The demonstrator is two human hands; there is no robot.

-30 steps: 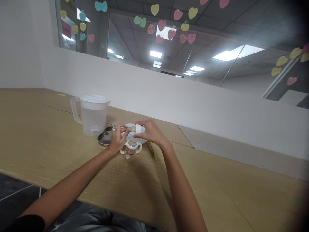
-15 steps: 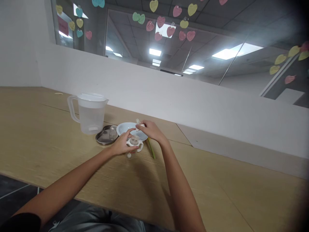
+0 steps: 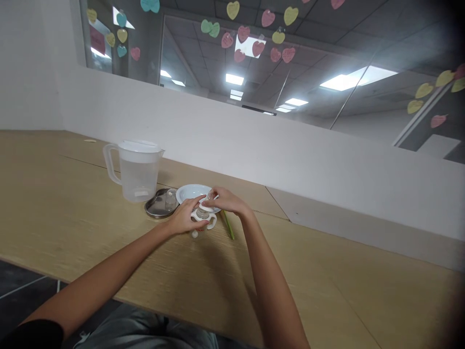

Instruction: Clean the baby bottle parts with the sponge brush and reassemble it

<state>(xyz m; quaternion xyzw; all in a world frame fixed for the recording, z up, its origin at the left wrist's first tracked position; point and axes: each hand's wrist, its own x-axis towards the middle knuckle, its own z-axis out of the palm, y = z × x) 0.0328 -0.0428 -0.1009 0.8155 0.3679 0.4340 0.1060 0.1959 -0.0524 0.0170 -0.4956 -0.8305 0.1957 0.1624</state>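
Observation:
My left hand (image 3: 184,216) is wrapped round a baby bottle (image 3: 203,213) with white side handles, which stands upright on the table. My right hand (image 3: 225,200) pinches a white ring with a clear nipple, the bottle top (image 3: 207,206), right over the bottle's open neck. Whether the ring touches the neck I cannot tell. Just behind both hands lies a white bowl (image 3: 189,190), partly hidden by them. A small white round piece (image 3: 195,234) is at the bottle's front, and a green-handled brush or stick (image 3: 228,226) rests beside it.
A lidded clear plastic pitcher (image 3: 140,172) stands at the left. Between it and the bowl is a round metal tray (image 3: 156,206) holding a clear cap (image 3: 171,199). Behind the wooden table (image 3: 327,271) runs a white wall (image 3: 218,140) under a window with heart-shaped notes.
My right hand has brought the bottle top down and toward me, from above the bowl to over the bottle's neck. My left hand keeps its hold on the bottle.

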